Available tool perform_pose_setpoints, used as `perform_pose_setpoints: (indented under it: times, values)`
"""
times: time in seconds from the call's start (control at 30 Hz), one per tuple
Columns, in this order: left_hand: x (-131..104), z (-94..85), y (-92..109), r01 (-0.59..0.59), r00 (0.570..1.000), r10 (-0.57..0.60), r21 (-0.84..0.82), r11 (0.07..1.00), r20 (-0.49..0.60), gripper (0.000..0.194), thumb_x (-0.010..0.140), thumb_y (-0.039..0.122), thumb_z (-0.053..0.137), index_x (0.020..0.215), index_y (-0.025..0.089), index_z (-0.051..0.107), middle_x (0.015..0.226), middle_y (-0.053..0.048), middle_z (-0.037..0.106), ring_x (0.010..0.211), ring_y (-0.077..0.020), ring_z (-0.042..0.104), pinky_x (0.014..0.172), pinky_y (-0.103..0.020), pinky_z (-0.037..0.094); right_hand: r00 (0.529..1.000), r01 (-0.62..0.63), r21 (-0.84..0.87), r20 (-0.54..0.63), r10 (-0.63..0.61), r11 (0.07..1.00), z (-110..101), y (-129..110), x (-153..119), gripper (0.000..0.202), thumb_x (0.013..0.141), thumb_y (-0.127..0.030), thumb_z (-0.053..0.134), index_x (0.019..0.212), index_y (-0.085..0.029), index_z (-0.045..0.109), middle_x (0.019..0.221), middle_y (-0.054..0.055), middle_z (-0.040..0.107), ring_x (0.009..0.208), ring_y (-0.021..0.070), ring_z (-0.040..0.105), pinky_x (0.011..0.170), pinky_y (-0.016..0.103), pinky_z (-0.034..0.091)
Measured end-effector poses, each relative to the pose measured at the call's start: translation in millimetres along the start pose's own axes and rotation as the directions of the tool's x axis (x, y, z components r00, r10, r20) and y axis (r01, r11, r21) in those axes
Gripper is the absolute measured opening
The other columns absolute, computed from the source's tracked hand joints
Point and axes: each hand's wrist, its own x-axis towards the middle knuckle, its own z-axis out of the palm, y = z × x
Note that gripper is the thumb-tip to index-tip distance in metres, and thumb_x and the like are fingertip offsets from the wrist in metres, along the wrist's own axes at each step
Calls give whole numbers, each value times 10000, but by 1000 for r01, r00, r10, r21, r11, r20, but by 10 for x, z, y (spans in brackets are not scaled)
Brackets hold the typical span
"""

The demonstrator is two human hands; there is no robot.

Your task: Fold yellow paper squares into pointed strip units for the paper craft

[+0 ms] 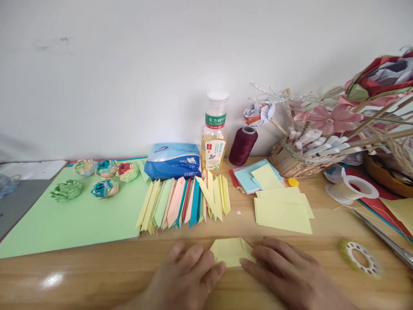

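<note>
A small sheet of yellow paper (231, 253) lies near the front of the wooden table, its two far corners folded in so the far edge narrows. My left hand (190, 275) grips its left end, fingers curled and thumb along the near left corner. At the other end my right hand (285, 269) holds the paper between thumb and fingers. Beyond the hands stands a row of folded paper strips (190, 200) in yellow, green, pink, blue and red. Flat yellow sheets (284, 213) are stacked to the right, with blue paper (247, 174) behind them.
Several folded paper flowers (105, 189) sit on green paper (97, 224) at left. A tissue pack (172, 160), drink bottle (214, 133) and maroon thread spool (243, 146) line the wall. At right are a pen basket (290, 161), white spool (350, 189), tape roll (361, 258) and scissors (387, 241).
</note>
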Motion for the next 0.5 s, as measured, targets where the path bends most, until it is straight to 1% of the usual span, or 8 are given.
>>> perform_pose_setpoints:
  times: [0.07, 0.17, 0.27, 0.33, 0.43, 0.5]
  values:
    - [-47, -25, -32, -15, 1000, 15, -2, 1000, 12, 274, 956, 167, 385, 946, 211, 655, 764, 2, 603, 782, -152, 447, 718, -302, 291, 1000, 18, 7, 6, -18, 1000, -25, 13, -3, 400, 973, -272, 245, 1216, -280, 563, 1029, 61, 654, 1045, 208, 543, 822, 349, 487]
    - [-109, -35, -64, -19, 1000, 19, -1, 1000, 10, 223, 947, 194, 432, 954, 213, 654, 767, 9, 610, 781, -157, 444, 720, -307, 296, 999, 44, -1, -3, -44, 999, -42, 43, -15, 351, 969, -272, 308, 1205, -260, 567, 1040, 52, 662, 1066, 188, 545, 858, 322, 481]
    - [-142, -42, -78, 6, 1000, -6, -18, 1000, 10, 153, 920, 193, 502, 954, 225, 648, 746, 20, 607, 761, -149, 448, 696, -302, 291, 998, 64, -6, -10, -64, 998, -45, 88, -32, 321, 960, -265, 360, 1199, -249, 573, 1067, 50, 663, 1066, 174, 554, 884, 302, 475]
    - [-149, -54, -83, 19, 1000, -19, -33, 999, 16, 132, 902, 175, 530, 952, 222, 643, 721, 22, 595, 738, -145, 451, 672, -299, 282, 995, 96, -16, 7, -96, 995, -69, 113, -35, 311, 944, -246, 393, 1195, -240, 577, 1086, 53, 661, 1055, 172, 563, 903, 303, 471]
    - [-145, -81, -87, 7, 999, -6, -27, 1000, 40, 158, 905, 160, 492, 942, 195, 642, 735, 1, 596, 736, -155, 455, 662, -310, 280, 989, 145, -67, 30, -143, 987, -142, 107, -33, 307, 912, -195, 427, 1169, -219, 592, 1119, 63, 652, 1069, 185, 562, 909, 315, 470]
    - [-131, -98, -81, -15, 998, 16, -1, 1000, 55, 196, 904, 145, 451, 937, 179, 642, 767, -16, 605, 751, -167, 458, 671, -322, 284, 979, 201, -106, 27, -200, 974, -177, 63, -35, 310, 903, -197, 431, 1164, -197, 596, 1125, 77, 655, 1075, 198, 565, 899, 321, 474]
